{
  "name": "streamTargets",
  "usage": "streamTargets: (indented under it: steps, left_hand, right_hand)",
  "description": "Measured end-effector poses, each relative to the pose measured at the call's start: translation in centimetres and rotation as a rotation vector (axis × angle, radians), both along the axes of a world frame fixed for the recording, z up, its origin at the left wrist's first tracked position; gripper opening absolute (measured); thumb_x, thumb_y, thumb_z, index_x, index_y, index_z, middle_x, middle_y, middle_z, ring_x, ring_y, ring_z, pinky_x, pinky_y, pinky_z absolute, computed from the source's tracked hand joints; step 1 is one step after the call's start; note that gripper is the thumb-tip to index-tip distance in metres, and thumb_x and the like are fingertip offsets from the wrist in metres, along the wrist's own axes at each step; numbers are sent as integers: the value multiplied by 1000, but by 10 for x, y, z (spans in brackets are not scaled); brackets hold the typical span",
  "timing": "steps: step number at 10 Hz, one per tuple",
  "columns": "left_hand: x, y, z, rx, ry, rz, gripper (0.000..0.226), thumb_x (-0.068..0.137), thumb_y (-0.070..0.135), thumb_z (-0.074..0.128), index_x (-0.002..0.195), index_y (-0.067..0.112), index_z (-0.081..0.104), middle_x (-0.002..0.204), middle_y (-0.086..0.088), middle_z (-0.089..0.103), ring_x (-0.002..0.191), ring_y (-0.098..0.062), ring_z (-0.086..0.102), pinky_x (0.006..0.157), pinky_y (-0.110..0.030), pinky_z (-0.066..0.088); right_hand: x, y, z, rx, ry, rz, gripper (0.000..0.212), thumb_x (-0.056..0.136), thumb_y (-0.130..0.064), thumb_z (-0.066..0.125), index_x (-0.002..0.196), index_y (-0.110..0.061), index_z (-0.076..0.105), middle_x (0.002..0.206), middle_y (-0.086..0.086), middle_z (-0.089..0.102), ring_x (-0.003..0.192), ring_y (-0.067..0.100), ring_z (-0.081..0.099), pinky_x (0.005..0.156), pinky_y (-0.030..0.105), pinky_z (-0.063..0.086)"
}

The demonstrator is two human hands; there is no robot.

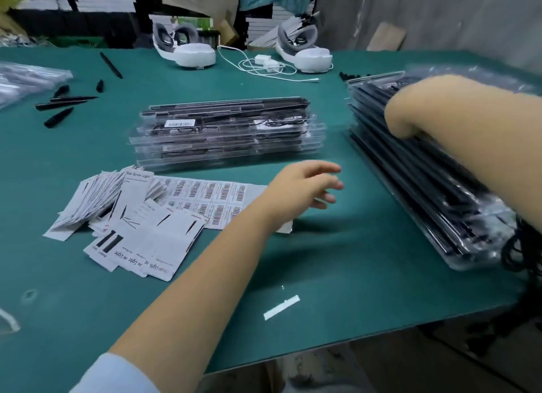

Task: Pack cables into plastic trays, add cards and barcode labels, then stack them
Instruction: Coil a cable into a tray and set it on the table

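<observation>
Step in hand: judged to be fetching the next tray to work on; the person reached to the pile of unfinished trays (425, 170) at the right of the frame, while a finished stack (225, 134) sat at centre, its top tray bearing a barcode label (179, 123).
Right grip: the right hand (410, 111), in the upper right, lay on top of the right-hand pile with the fingers curled down over a tray edge; motion blur and the forearm hid the fingertips, so whether it truly gripped a tray could not be told.
Left grip: the left hand (305, 187), at centre, hovered above the green surface (337, 260) with fingers spread and relaxed, holding nothing and touching nothing visible.
Cards: a loose heap of printed cards (123, 216) lay at centre left, just beside the left forearm.
Labels: a sheet of barcode labels (211, 199) lay flat between the cards and the finished stack, partly under the left wrist.
Next move, as a judgement: lifting one tray off the pile without dragging its neighbours, then setting it on the bare patch of surface in front of the left hand, within reach of cards and labels.
Risk, as a judgement: the slick clear trays could slide off the leaning pile.
</observation>
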State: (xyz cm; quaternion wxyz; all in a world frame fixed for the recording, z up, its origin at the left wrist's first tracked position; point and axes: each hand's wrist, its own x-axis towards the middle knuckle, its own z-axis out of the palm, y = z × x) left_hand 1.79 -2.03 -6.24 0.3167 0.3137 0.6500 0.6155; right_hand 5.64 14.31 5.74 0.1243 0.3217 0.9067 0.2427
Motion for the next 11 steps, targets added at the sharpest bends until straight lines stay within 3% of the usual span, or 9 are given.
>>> streamTargets:
  steps: [2,3,4,5,7,8,9,10,11]
  left_hand:
    - [32,57,39,230,-656,-164,48,99,39,39,133,5,46,126,-18,54,95,-31,60,85,-42,50]
    - [31,59,37,345,-707,-200,31,99,27,41,114,5,56,110,-15,59,92,-26,60,88,-38,49]
    - [18,52,21,336,-609,-98,20,93,1,45,111,2,54,104,-20,59,89,-31,58,96,-46,45]
    - [2,31,14,387,-569,-70,25,87,-2,47,110,3,57,92,-15,66,80,-26,65,83,-40,53]
    - [-31,-26,14,511,-512,-80,34,78,5,51,112,4,54,90,-11,73,81,-24,72,69,-34,57]
    - [-41,-52,16,470,-438,-44,37,78,6,51,116,3,52,93,-11,73,84,-22,72,72,-36,58]
    - [-46,-76,15,374,-386,12,43,78,5,52,121,3,52,97,-14,72,86,-25,71,67,-35,58]
    - [-46,-92,8,293,-333,107,45,79,7,54,123,1,52,98,-20,69,82,-30,71,61,-37,58]
    - [-43,-103,-1,281,-336,213,46,78,11,55,123,1,54,109,-24,65,96,-38,67,81,-51,53]
  right_hand:
    - [-18,-21,13,-89,82,113,56,95,-53,33,139,-19,45,143,9,44,126,35,45,99,50,41]
    - [-18,-23,17,-95,161,106,59,97,-54,30,133,-12,50,139,13,47,123,36,47,98,45,39]
    - [-14,-26,18,-243,279,135,60,97,-53,32,81,-3,61,94,17,64,72,32,60,72,34,41]
    - [-4,-29,18,-386,400,244,50,93,-48,45,80,-4,64,89,12,67,68,28,58,63,30,39]
    - [17,-44,0,-609,939,435,36,89,-37,54,114,-13,66,115,12,63,101,20,54,91,31,40]
    - [17,-58,-26,-714,1182,373,56,87,-32,56,138,-15,41,138,8,39,121,15,37,96,19,23]
    - [6,-71,-56,-1146,1191,147,75,84,-28,62,146,-12,23,142,7,35,127,21,41,109,32,28]
    - [-1,-79,-80,-1562,1121,3,50,89,-17,58,135,-13,38,121,4,55,98,29,66,78,40,56]
    - [-4,-88,-100,-1855,1083,-42,48,95,-12,51,141,-10,36,106,8,65,71,23,72,43,21,48]
